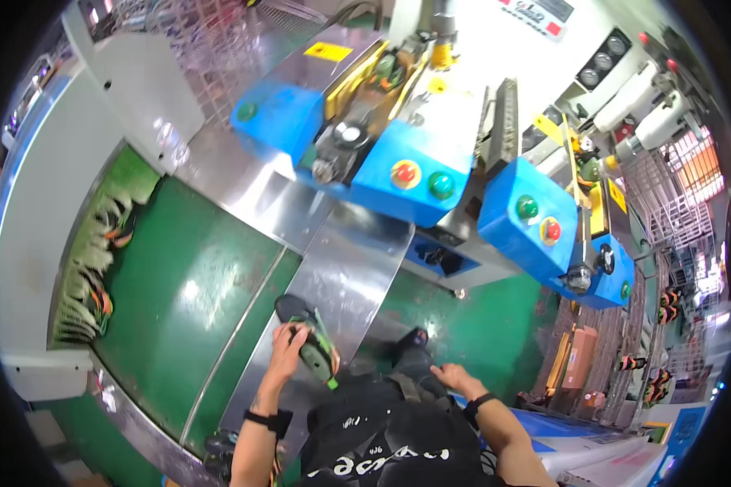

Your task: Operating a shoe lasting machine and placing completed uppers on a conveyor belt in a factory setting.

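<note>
My left hand (287,349) is wrapped over a dark shoe (317,358) with green and orange trim, just above the metal ledge (341,268) in front of me. The fingers lie across the shoe's upper side, and part of it is hidden under them. To the right of my body hangs my right hand (455,378), its fingers loosely curled with nothing visible in them. Another dark shoe (221,445) sits by my left forearm, partly cut off by the arm.
A green conveyor belt (179,284) runs at left, under a fringed green curtain (81,284) with shoes among its strips. Ahead stands a machine with blue control boxes (414,174) (528,215) bearing red and green buttons. Wire racks (646,341) with shoes line the right.
</note>
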The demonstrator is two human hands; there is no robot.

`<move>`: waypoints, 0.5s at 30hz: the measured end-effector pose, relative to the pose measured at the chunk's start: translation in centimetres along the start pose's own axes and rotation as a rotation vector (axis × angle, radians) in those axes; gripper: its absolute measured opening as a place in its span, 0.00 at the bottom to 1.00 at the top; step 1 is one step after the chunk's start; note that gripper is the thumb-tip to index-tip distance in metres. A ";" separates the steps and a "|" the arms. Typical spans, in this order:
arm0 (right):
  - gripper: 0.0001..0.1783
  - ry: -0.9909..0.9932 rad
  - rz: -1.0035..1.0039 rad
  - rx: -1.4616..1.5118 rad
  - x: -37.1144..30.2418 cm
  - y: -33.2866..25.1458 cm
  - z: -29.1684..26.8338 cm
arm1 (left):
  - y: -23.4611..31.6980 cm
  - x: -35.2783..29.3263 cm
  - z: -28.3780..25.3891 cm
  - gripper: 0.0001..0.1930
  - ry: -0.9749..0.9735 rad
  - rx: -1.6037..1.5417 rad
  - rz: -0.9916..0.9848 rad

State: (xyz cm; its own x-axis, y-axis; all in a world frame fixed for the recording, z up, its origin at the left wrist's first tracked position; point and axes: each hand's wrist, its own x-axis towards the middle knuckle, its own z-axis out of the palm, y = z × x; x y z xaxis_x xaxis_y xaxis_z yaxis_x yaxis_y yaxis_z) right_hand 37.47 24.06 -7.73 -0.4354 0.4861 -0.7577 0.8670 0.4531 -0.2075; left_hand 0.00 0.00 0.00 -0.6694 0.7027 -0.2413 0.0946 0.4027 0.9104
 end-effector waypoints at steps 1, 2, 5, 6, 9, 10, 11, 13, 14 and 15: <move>0.27 0.058 0.002 0.044 0.4 1.0 1.0 | -0.4 0.2 0.2 0.14 0.017 -0.035 -0.013; 0.25 0.060 -0.036 -0.009 1.1 1.8 1.8 | -0.7 0.2 0.6 0.13 0.026 -0.126 -0.045; 0.19 -0.001 -0.007 -0.130 4.2 5.7 0.9 | -0.9 0.9 2.0 0.11 0.018 -0.380 -0.072; 0.18 0.020 -0.055 -0.125 5.2 7.0 -0.2 | -0.1 0.9 2.2 0.10 0.103 -0.413 -0.207; 0.16 0.173 0.058 0.009 6.6 10.4 -0.8 | 4.1 1.4 2.3 0.15 0.337 -0.220 -0.321; 0.17 0.174 -0.013 0.090 7.3 11.5 -0.7 | 6.4 2.3 2.2 0.23 0.398 -0.152 -0.313; 0.18 0.188 -0.074 0.144 7.6 12.5 0.2 | 9.0 4.5 2.0 0.25 0.468 -0.102 -0.157; 0.18 0.276 0.063 0.063 8.9 14.0 3.1 | 13.8 7.6 1.3 0.30 0.575 0.045 0.101; 0.17 0.334 -0.143 0.022 10.0 15.5 3.4 | 16.1 10.5 0.8 0.32 0.613 0.116 0.208; 0.16 0.344 -0.245 -0.079 11.0 16.7 3.6 | 18.3 13.2 0.6 0.34 0.583 0.091 0.423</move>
State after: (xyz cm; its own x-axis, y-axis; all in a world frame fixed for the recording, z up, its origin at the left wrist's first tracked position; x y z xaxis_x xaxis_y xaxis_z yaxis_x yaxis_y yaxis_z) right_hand 48.00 34.25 -21.80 -0.6934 0.5719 -0.4383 0.7124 0.6355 -0.2978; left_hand -6.70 17.02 13.27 -0.8434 0.3923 0.3672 0.4765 0.2301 0.8485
